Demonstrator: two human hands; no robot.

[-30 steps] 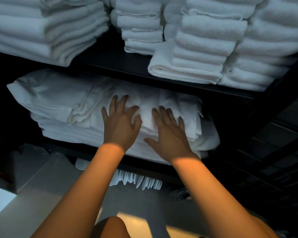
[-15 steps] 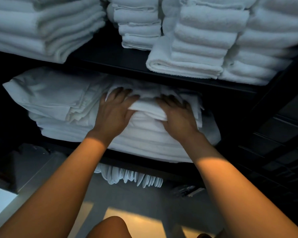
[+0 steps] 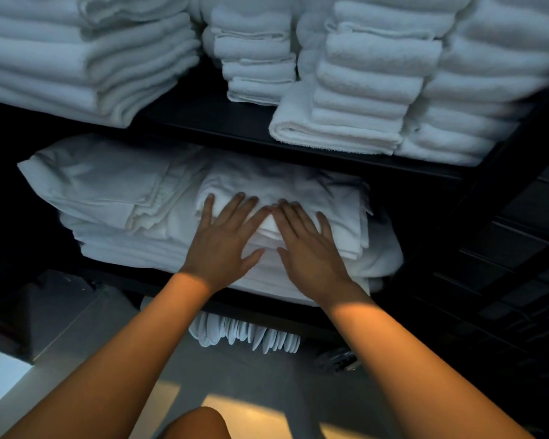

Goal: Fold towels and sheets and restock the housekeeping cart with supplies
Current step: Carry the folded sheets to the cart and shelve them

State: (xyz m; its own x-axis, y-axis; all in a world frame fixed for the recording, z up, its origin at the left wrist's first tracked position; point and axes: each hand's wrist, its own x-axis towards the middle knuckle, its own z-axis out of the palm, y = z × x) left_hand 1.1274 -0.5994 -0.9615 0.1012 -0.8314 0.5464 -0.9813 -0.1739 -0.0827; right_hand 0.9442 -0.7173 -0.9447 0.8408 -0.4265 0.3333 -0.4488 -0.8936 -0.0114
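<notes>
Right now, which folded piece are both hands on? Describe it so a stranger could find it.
Look at the dark cart, middle shelf, below the towel stacks. On the sheet pile's right half lies a smaller folded piece. It alone has the left hand and right hand flat on it.

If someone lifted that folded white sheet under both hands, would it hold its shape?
Probably not: the folded white sheet is thin and creased, so it would likely sag. It looks light. Flat left hand and right hand suggest it compresses easily.
</notes>
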